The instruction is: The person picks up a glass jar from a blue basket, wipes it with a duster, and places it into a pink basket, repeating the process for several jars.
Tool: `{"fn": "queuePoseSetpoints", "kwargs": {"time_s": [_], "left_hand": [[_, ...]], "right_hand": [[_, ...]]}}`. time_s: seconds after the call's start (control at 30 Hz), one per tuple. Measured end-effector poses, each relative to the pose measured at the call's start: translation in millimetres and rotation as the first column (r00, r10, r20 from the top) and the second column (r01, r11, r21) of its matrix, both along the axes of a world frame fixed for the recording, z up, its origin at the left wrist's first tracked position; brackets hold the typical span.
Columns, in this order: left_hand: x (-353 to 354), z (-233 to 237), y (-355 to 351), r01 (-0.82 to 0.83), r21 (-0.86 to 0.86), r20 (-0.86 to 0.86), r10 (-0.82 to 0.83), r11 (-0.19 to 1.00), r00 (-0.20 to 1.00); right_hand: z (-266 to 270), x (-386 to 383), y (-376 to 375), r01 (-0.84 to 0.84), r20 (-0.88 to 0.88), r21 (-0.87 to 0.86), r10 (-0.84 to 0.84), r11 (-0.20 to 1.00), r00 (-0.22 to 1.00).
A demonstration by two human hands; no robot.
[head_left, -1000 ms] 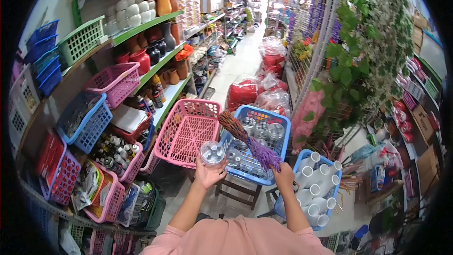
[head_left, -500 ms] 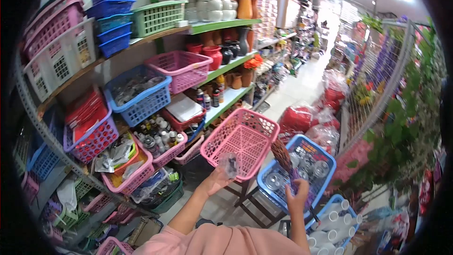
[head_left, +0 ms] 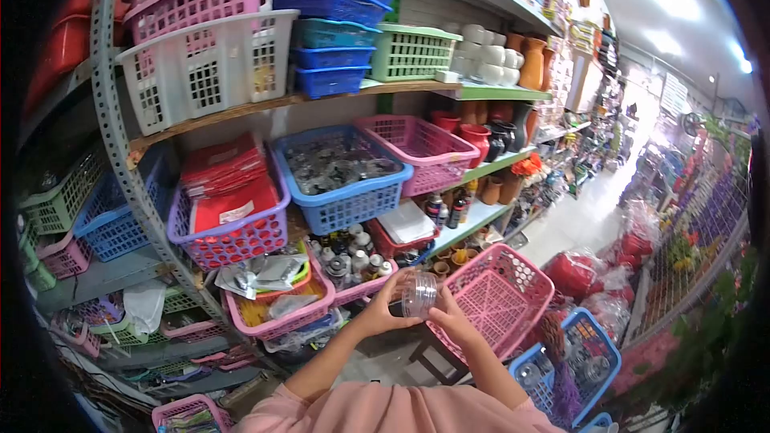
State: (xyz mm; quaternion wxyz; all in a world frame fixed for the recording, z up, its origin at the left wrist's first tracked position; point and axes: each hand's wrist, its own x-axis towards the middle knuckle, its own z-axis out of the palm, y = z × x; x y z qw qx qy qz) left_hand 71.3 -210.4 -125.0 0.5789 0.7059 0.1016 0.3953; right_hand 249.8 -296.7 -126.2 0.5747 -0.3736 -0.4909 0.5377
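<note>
Between my two hands is a clear plastic jar [head_left: 419,295], held up in front of my chest. My left hand [head_left: 383,311] is closed around its left side. From the right, my right hand [head_left: 455,321] grips the same jar with thumb and fingers. Just beyond my right hand, a pink basket [head_left: 501,305] rests on a dark stool [head_left: 429,361]. Farther right, a blue basket [head_left: 597,337] contains several clear jars or lids. A purple bristly bundle [head_left: 566,393] with a brown end lies across that basket.
Shelves on the left hold a blue basket [head_left: 345,200] of small clear items, a purple basket [head_left: 233,240] of red packets, and a pink basket [head_left: 277,313]. Red bagged bundles [head_left: 573,273] line the aisle floor [head_left: 589,212]. A wire rack [head_left: 682,248] stands at right.
My right hand has left the purple bundle at the blue basket and joined my left hand on the clear jar. My view has turned left toward the shelves.
</note>
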Motion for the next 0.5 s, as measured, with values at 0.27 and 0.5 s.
{"fn": "queuePoseSetpoints", "kwargs": {"time_s": [0.27,0.5], "left_hand": [[-63.2,68.5,80.4,-0.3,0.592,-0.188,0.49,0.748,0.851],[-81.7,114.8,195.9,-0.36,0.913,-0.015,0.898,0.192,0.44]], "right_hand": [[53.8,-40.6,110.1,0.025,0.113,0.237,-0.053,0.971,0.992],[138.8,-34.9,233.6,0.167,0.395,0.545,-0.427,0.822,0.814]]}}
